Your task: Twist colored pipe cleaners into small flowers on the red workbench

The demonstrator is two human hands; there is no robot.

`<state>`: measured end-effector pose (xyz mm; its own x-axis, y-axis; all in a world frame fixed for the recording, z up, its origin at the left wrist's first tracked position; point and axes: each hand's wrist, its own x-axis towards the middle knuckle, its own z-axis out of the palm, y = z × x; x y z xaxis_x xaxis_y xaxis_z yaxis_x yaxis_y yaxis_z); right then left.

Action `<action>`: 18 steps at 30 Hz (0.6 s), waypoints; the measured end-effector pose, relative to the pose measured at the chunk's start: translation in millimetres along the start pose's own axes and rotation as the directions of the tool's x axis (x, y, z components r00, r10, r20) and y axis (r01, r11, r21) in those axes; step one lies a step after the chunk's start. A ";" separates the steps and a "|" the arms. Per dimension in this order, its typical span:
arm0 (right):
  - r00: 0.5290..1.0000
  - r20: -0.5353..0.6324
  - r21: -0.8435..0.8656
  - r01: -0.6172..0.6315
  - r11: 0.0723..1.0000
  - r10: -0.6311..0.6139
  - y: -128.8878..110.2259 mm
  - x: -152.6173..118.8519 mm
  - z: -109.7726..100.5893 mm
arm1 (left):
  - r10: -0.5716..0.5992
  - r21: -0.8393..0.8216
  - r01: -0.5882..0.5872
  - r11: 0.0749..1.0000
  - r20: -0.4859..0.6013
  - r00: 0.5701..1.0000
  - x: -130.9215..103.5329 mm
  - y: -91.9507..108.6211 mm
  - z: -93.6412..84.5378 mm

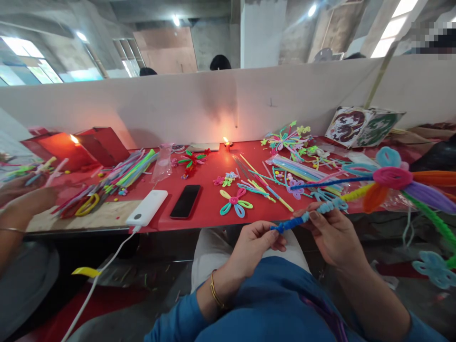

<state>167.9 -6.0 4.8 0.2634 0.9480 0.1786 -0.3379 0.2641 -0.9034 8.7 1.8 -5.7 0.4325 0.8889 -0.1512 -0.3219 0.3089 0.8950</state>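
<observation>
Head view: I am holding a stem (pixel 294 222) above my lap, just on my side of the red worktop (pixel 210 206). My left hand (pixel 254 249) is pinching its left end, fingertips nearly closed on it. My right hand (pixel 337 235) is gripping it farther along between thumb and curled fingers, with hardly any gap. The stem is looking fuzzy and slightly bumpy, turning from deep blue by my left hand to pale blue at my right, and it is slanting up that way.

Beyond my right hand a big flower (pixel 392 178) is spreading: a coiled pink centre, pale blue loops above, orange below and to the right, purple also to the right, and a dark blue strand reaching left. A yellow piece is leading from it toward my right hand; I cannot tell whether it is joining the stem. A green strand is sloping down from the flower toward a pale blue blossom (pixel 434 270).

On the worktop, a small flower (pixel 233 201) is lying near a phone (pixel 185 202), and a candle (pixel 228 147) is burning farther back.
</observation>
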 end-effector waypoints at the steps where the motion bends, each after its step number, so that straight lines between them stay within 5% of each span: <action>1: 1.000 0.010 0.000 -0.008 1.000 0.008 -0.7 -0.3 0.4 | -0.001 -0.010 0.001 1.000 -0.003 1.000 0.1 0.0 0.0; 8: 0.990 0.125 -0.048 -0.053 0.997 0.059 0.0 -2.9 -5.2 | -0.109 -0.063 0.112 0.992 0.053 0.993 0.0 0.9 0.2; 14: 0.999 0.029 -0.036 -0.026 0.999 0.027 3.8 -1.8 -3.6 | -0.007 0.085 0.010 0.996 -0.027 1.000 -1.2 1.6 5.0; 18: 1.000 -0.018 -0.006 0.009 1.000 -0.009 3.3 0.4 -2.8 | 0.007 -0.006 -0.007 1.000 0.009 1.000 -1.4 -3.7 -2.7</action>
<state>169.4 -5.2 0.9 0.2830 0.9421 0.1800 -0.3305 0.2720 -0.9038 7.1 0.4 -9.9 0.4381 0.8878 -0.1408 -0.3302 0.3046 0.8934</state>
